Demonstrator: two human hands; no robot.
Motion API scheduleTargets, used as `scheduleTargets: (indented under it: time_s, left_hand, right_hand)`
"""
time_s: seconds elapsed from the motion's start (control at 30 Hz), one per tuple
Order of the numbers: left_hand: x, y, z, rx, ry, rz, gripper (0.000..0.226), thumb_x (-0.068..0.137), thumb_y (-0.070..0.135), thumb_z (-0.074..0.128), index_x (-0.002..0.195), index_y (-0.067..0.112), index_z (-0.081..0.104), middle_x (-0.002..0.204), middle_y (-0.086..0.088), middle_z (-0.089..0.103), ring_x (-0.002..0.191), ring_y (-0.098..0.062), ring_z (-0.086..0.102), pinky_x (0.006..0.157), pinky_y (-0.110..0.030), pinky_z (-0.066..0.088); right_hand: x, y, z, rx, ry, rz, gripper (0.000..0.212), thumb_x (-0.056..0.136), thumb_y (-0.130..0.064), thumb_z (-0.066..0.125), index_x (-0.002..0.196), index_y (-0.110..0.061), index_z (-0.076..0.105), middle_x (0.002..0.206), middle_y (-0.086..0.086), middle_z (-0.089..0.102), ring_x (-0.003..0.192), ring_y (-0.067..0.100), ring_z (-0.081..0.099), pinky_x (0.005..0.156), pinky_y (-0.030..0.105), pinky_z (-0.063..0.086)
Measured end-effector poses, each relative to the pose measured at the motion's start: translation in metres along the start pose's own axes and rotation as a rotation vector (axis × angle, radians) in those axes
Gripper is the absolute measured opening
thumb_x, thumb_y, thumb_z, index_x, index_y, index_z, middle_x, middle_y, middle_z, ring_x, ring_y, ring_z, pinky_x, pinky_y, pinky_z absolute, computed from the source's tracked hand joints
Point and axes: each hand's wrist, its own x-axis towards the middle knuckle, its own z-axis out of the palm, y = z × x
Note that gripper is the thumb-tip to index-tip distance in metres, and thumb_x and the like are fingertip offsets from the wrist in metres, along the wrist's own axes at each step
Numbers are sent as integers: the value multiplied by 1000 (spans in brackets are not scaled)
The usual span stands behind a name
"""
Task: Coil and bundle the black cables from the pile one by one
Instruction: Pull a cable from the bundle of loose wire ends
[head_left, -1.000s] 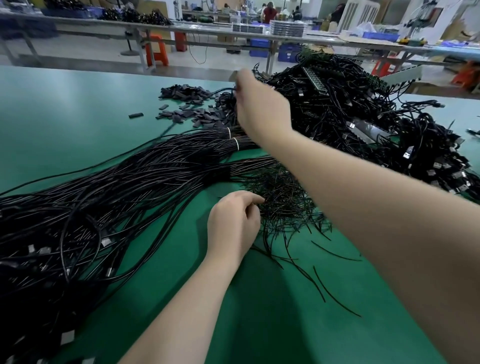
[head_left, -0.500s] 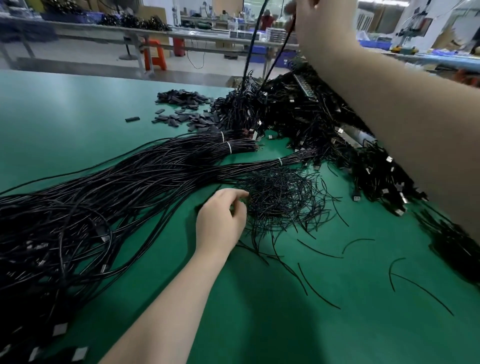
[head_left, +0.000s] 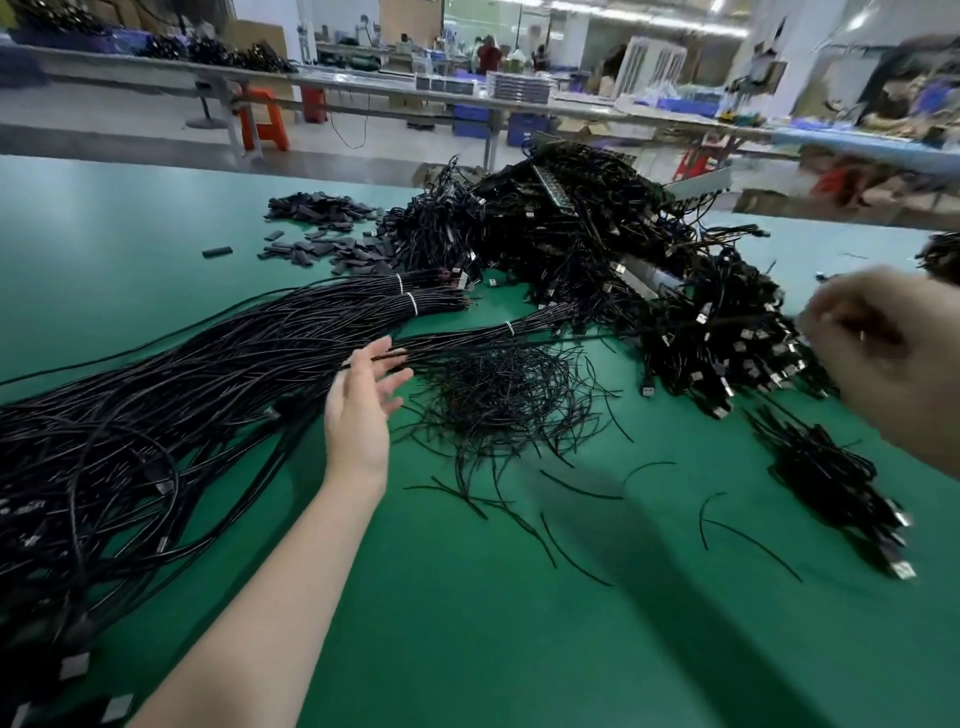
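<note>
A big pile of black cables (head_left: 597, 249) with metal plugs lies at the back middle of the green table (head_left: 493, 639). Long loose black cables (head_left: 182, 405) fan out to the left, some tied with white bands. My left hand (head_left: 361, 410) hovers with its fingers spread at the edge of these strands. One black cable (head_left: 597, 336) runs taut across its fingertips toward the right. My right hand (head_left: 878, 358), blurred by motion, is at the right edge with curled fingers that seem to pinch that cable.
A tangle of thin black wire ties (head_left: 498, 400) lies just right of my left hand, with stray ties on the cloth in front. Small black plastic pieces (head_left: 322, 244) are scattered at the back left. More cables with plugs (head_left: 836, 483) lie at the right.
My right hand has swung down from high above the pile to the right side, drawing one cable out taut. My left hand has opened from curled on the ties and lifted to the cable.
</note>
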Motion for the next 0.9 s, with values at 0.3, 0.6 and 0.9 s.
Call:
scheduleTargets:
  time_s: [0.3, 0.6, 0.9]
  left_hand:
    - [-19, 28, 23, -500, -149, -336, 34, 105, 31, 36, 109, 16, 66, 94, -2, 75, 90, -16, 72, 72, -28, 55]
    - [-54, 88, 76, -157, -684, -195, 37, 104, 30, 34, 107, 20, 70, 106, -3, 74, 101, -15, 69, 87, -35, 54]
    - [-46, 110, 72, 162, -787, -27, 34, 93, 39, 44, 103, 28, 75, 107, 1, 74, 99, -11, 69, 73, -24, 52]
  right_hand:
    - [-137, -28, 71, -158, -614, 108, 9, 98, -35, 47, 90, -37, 43, 91, -16, 59, 83, 4, 58, 73, 23, 48]
    - [-29, -147, 64, 693, -298, 258, 30, 88, -48, 54, 108, -29, 67, 102, -13, 71, 93, 2, 63, 88, 23, 49]
    - [13, -170, 60, 956, -331, 186, 33, 99, -33, 46, 83, -10, 65, 70, -2, 72, 65, 13, 67, 70, 34, 56]
